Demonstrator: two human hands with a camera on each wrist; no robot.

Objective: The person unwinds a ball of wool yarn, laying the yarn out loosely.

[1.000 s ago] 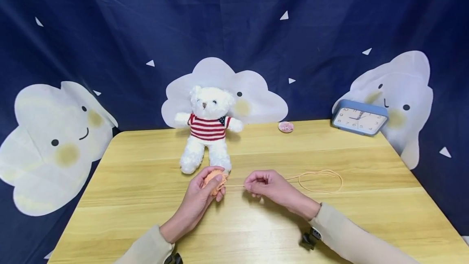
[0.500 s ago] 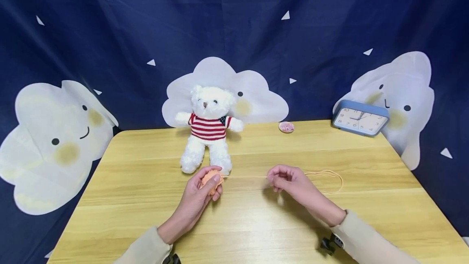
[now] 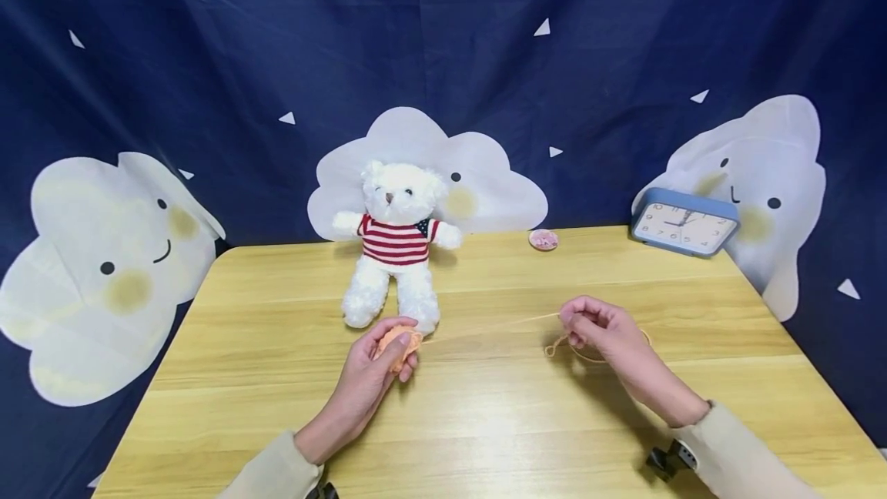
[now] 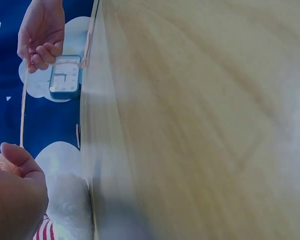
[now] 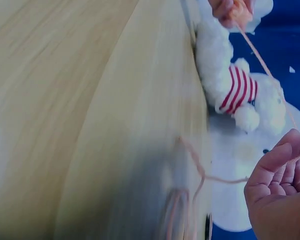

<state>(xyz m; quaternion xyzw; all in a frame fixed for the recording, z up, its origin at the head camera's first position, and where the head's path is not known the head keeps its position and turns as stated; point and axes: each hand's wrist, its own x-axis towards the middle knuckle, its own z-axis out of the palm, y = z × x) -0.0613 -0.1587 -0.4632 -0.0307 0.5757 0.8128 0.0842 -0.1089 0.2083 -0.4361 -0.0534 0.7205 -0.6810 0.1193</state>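
Note:
In the head view my left hand (image 3: 370, 364) grips a small orange ball of yarn (image 3: 398, 341), thumb across its front. A strand of yarn (image 3: 485, 327) stretches from the ball to my right hand (image 3: 610, 333), which pinches it between thumb and fingertips. The right wrist view shows the taut strand (image 5: 260, 57) rising from the ball to the pinching fingers. More yarn hangs below the right hand, ending in a small loop (image 3: 550, 350), and loose coils (image 5: 177, 205) lie near the table. The rest of the slack is partly hidden behind the right hand in the head view.
A white teddy bear (image 3: 395, 241) in a striped red shirt sits just beyond the left hand on the wooden table (image 3: 485, 422). Toward the back edge are a small pink round object (image 3: 543, 239) and a blue clock (image 3: 686, 222). A dark blue curtain (image 3: 485, 45) hangs behind.
My right hand has moved right and slightly up, lengthening the strand between the hands. The loose loop on the table has become smaller. The left hand has stayed nearly in place, still holding the ball.

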